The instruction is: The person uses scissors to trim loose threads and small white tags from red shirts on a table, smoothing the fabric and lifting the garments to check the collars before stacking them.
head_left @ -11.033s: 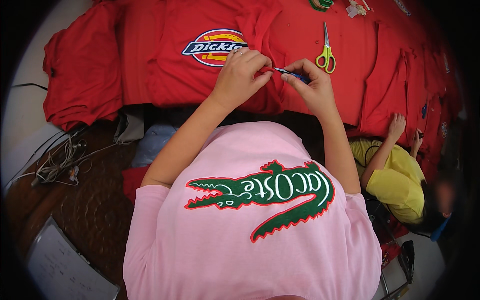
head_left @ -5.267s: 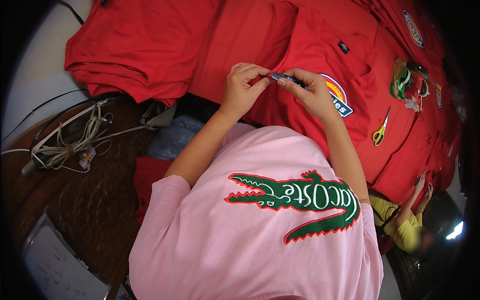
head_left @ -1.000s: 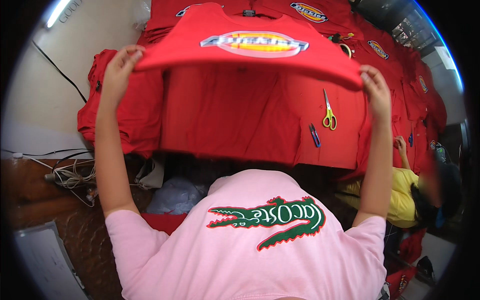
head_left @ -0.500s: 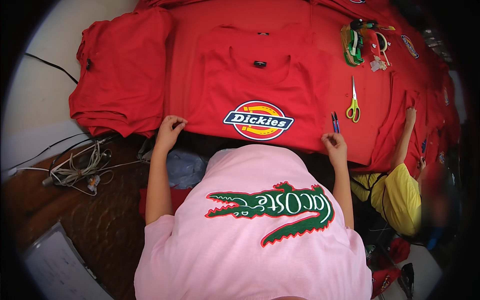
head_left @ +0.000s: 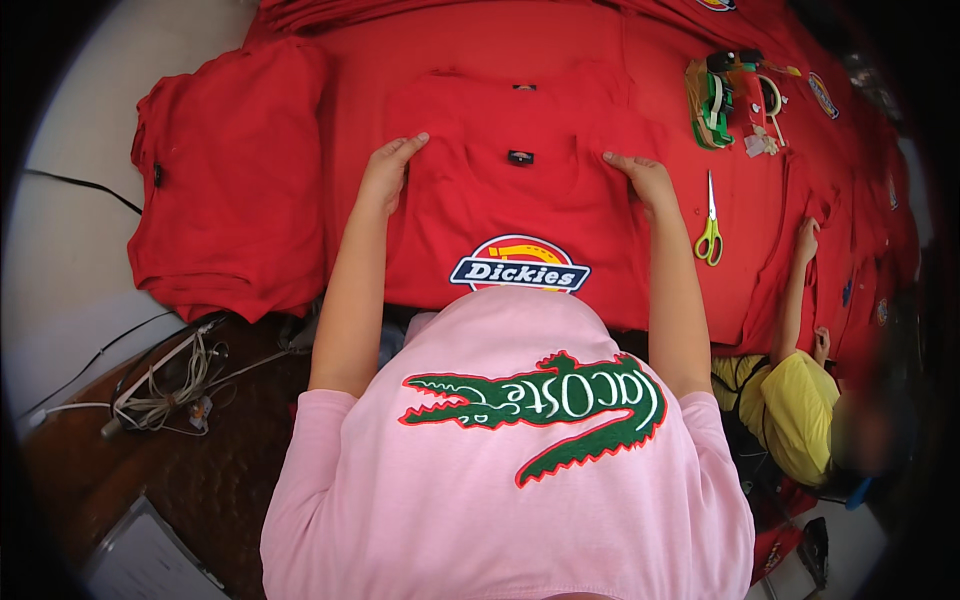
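A red T-shirt (head_left: 510, 215) with an oval chest badge and a dark neck label lies face up in front of me. My left hand (head_left: 392, 172) pinches its left shoulder, and my right hand (head_left: 645, 182) pinches the opposite shoulder, both beside the round neckline. The shirt's lower part drops out of sight behind my pink top. Beneath it, another red shirt's neck label (head_left: 524, 87) shows just beyond the collar.
Left stands a pile of folded red shirts (head_left: 235, 180). Yellow-handled scissors (head_left: 709, 235), a green tape dispenser (head_left: 712, 105) and a red tool (head_left: 757, 100) lie right on the red-covered table (head_left: 660, 45). A co-worker in yellow (head_left: 795, 410) handles red cloth. Tangled cables (head_left: 185, 375) lie lower left.
Both hands have moved from the shirt's near edge up to its shoulders. The shirt's badge is now partly hidden by my top, and the small blue snips have gone behind my right arm.
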`<state>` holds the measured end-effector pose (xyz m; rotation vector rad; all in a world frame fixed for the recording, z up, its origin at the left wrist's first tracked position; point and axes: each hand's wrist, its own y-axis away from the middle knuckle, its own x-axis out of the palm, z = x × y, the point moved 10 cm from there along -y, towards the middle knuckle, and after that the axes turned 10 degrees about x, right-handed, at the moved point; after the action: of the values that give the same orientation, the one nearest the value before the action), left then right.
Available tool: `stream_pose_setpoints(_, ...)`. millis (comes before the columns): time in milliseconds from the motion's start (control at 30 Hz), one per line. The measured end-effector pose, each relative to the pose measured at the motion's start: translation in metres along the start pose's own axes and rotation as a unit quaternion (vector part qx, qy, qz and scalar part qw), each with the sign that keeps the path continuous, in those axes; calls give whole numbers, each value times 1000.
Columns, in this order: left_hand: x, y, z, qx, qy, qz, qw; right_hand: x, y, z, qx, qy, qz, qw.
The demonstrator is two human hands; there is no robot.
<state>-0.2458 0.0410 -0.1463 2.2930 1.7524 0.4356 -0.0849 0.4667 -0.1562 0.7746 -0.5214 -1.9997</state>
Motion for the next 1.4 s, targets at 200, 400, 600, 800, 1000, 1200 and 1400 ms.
stream_pose_setpoints(200, 50, 26, 2, -197, 148, 145, 958, 54, 48, -13, 237, -170, 240, 926)
stream_pose_setpoints(400, 54, -25, -3, -84, 287, 138, 944, 18, -7, -5, 169, -348, 155, 909)
stream_pose_setpoints(600, 46, -52, -29, -76, 226, 156, 959, 15, -20, 17, 115, -408, 173, 889)
stream_pose_setpoints(800, 40, -67, -18, -76, 204, 135, 966, 7, -41, 12, 113, -445, 150, 875)
stream_pose_setpoints(1000, 32, -73, -7, -71, 136, 89, 984, 17, -48, 7, 133, -445, 185, 866)
stream_pose_setpoints(1200, 37, -70, -10, -91, 131, 104, 982, 18, -42, 13, 128, -438, 226, 861)
stream_pose_setpoints(1400, 3, -39, -17, -99, -31, 32, 994, -17, 13, -3, 41, -327, 157, 931)
